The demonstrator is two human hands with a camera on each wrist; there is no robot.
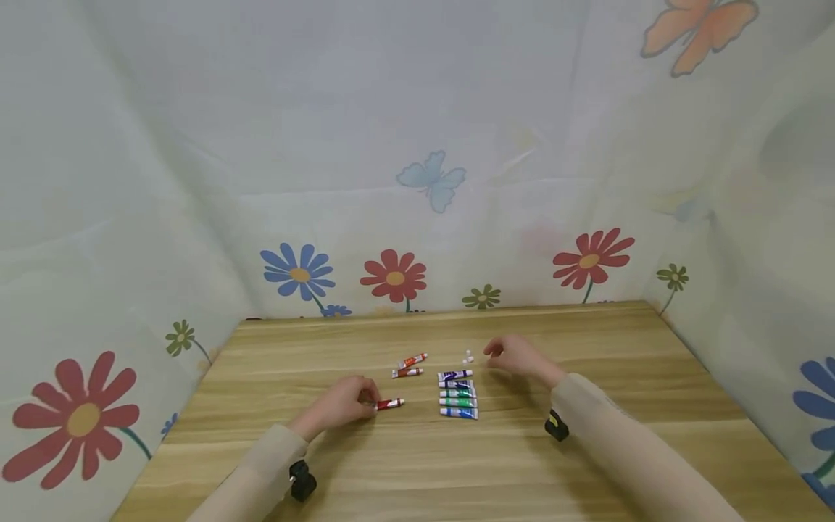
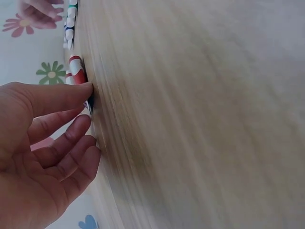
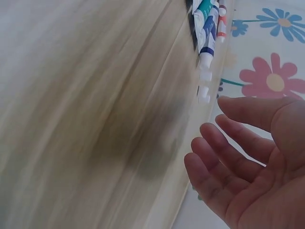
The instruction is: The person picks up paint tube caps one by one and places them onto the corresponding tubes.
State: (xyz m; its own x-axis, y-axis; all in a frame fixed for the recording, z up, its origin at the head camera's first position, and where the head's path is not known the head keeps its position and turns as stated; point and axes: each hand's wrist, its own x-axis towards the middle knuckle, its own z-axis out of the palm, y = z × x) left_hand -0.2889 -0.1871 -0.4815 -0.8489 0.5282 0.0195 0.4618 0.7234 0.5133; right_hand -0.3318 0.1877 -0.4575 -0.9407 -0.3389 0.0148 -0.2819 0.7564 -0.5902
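Observation:
My left hand (image 1: pixel 349 401) pinches the crimped tail end of a dark red paint tube (image 1: pixel 391 404) between thumb and index finger. In the left wrist view the tube (image 2: pixel 77 70) lies low at the tabletop, its tail partly hidden by the thumb. My right hand (image 1: pixel 518 357) hovers over the table with loosely bent fingers, holding nothing. Small white caps (image 1: pixel 468 358) lie just left of its fingertips. Between the hands is a column of several tubes, with purple (image 1: pixel 454 375), green (image 1: pixel 459 402) and blue (image 1: pixel 459 413) ones. An orange-red tube (image 1: pixel 413 360) and a brownish-red tube (image 1: pixel 407 373) lie beyond the left hand.
The wooden tabletop (image 1: pixel 554 464) reaches back to a pale cloth wall (image 1: pixel 326 217) printed with flowers and butterflies. More cloth hangs at both sides. A small black camera is strapped at each wrist.

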